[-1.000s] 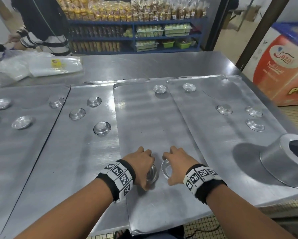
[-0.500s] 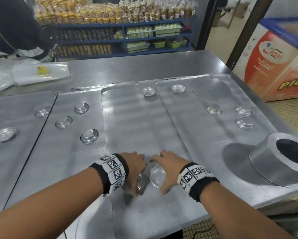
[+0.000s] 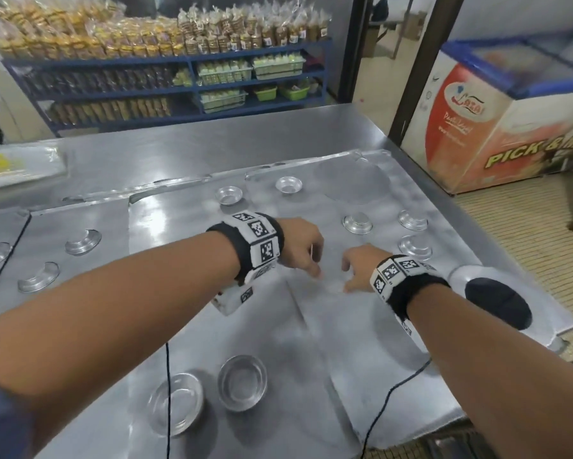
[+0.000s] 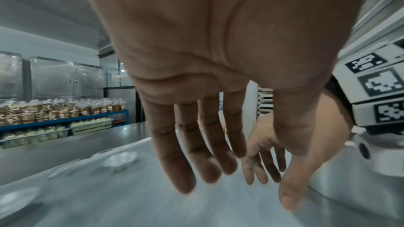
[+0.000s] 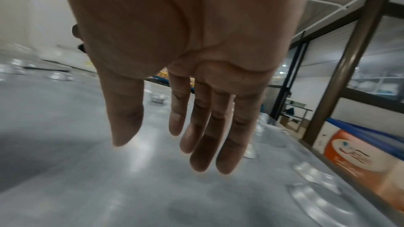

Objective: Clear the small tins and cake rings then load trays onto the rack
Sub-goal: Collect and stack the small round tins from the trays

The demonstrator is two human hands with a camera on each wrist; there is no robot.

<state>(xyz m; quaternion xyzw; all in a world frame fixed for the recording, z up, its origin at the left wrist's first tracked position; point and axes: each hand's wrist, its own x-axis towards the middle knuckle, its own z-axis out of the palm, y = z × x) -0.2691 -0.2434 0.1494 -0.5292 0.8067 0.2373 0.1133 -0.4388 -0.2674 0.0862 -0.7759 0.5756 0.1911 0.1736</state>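
Note:
Two small round tins lie side by side near the front edge of the middle tray. My left hand and right hand hover further out over the trays, close together, fingers relaxed and holding nothing. The left wrist view shows straight left fingers above bare metal; the right wrist view shows the same for the right fingers. More tins sit beyond: two at the far edge and three on the right tray. A large cake ring stands at the right.
More tins lie on the left trays. Plastic bags rest at the table's far left. A blue shelf of packaged goods stands behind the table, an ice-cream freezer to its right. A black cable hangs across the front.
Both hands have let go of the two tins near the front edge and moved forward and right over the trays. The view has shifted right.

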